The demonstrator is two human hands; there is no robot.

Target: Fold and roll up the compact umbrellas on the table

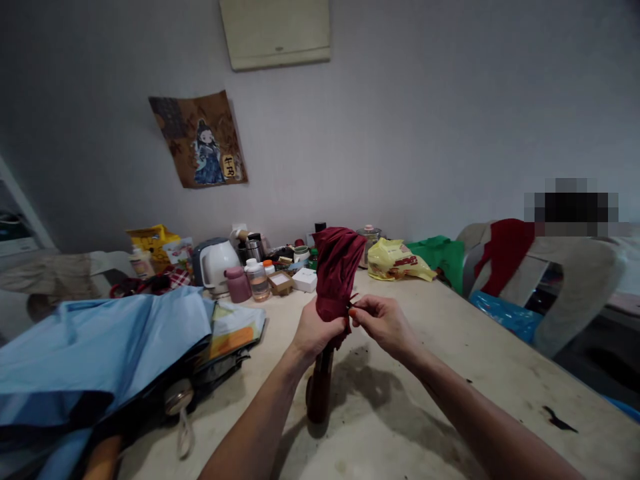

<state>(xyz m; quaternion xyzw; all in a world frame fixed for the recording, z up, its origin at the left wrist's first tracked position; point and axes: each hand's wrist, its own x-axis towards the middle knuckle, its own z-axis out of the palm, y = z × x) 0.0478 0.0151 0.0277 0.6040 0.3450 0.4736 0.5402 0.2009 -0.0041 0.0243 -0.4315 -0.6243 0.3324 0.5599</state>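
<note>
A dark red umbrella (340,263), its canopy gathered, stands roughly upright over the table with its brown handle (320,390) pointing down. My left hand (317,330) is wrapped around the lower canopy, thumb across the front. On the right side of the cloth, my right hand (383,323) pinches a small dark bit at the canopy's edge, perhaps a strap; the fingers partly hide it. To the left lie a light blue umbrella (145,333) with loose folds and, beside it, a patterned folded umbrella (235,333). A round handle end with a cord loop (185,430) sticks out near them.
Along the wall side of the table (430,373) stand a white kettle (217,263), a pink jar (237,285), a clear bottle (259,283), small boxes (304,280) and a yellow bag (397,260). A person sits beyond chairs (575,293) at the right.
</note>
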